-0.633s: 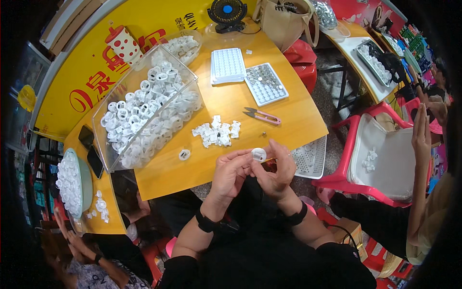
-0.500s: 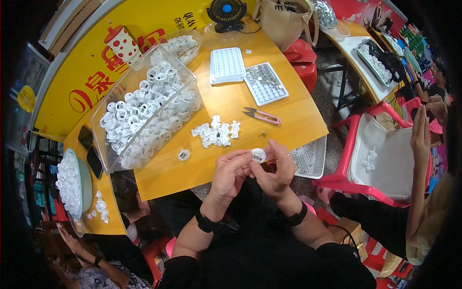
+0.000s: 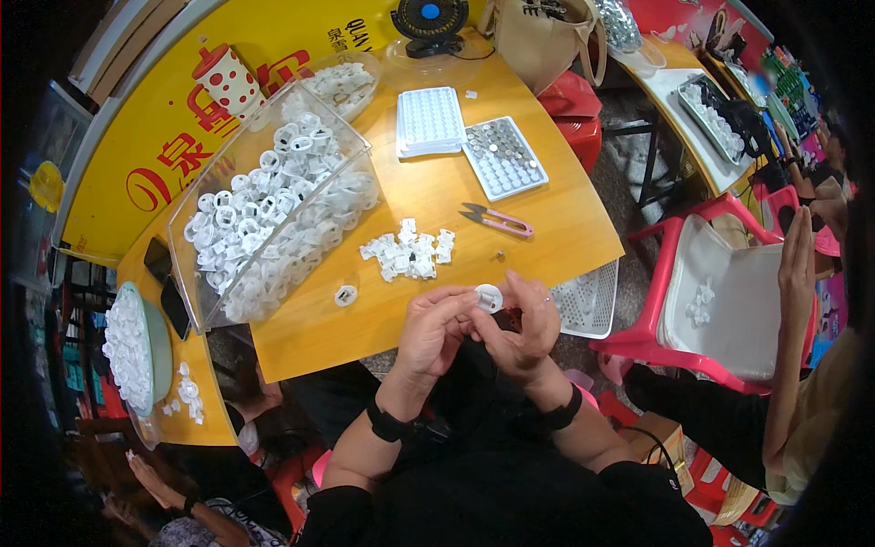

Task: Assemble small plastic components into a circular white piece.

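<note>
Above the table's near edge, a small round white plastic part [image 3: 489, 297] sits between my two hands. My left hand [image 3: 430, 335] pinches its left side between thumb and fingers. The thumb of my right hand [image 3: 523, 334] presses at its lower edge, with the fingers curled around the right side. Just beyond lies a loose pile of small flat white plastic pieces [image 3: 408, 250]. Another round white part [image 3: 345, 295] rests alone left of my hands. A tiny metal-looking piece [image 3: 499, 256] lies beyond my right hand.
A clear bin [image 3: 205, 310] full of round white parts stands left. Pink-handled thread snips [image 3: 497, 220], a tray of silvery discs [image 3: 497, 187], stacked white trays [image 3: 428, 118] and a fan [image 3: 428, 23] are farther back. A pink chair [image 3: 661, 301] stands right. Other people sit at both sides.
My hands stay almost in place, with the round part still between them. At lower left, another person's hands have shifted slightly.
</note>
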### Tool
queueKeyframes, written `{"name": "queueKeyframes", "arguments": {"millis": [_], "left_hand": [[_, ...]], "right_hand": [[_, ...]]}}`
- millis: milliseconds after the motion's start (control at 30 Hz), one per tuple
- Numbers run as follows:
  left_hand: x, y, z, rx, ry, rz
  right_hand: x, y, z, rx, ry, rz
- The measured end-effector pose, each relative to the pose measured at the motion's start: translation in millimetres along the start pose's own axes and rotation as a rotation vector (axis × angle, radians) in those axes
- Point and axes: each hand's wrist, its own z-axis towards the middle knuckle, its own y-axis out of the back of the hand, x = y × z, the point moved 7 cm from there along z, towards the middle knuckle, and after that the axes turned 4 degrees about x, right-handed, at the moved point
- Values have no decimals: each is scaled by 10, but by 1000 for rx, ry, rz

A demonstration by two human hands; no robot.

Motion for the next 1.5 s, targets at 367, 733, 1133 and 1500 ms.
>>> {"name": "queueKeyframes", "arguments": {"millis": [367, 733, 1133, 1500], "left_hand": [[154, -542, 524, 136, 38, 47], [594, -719, 966, 181, 83, -30], [492, -736, 1001, 222, -32, 140], [504, -714, 996, 257, -81, 185]], "right_hand": [[-357, 392, 184, -135, -107, -29], [-1026, 538, 15, -253, -598, 415], [-1199, 508, -51, -242, -679, 562], [-1210, 496, -71, -271, -706, 612]]}}
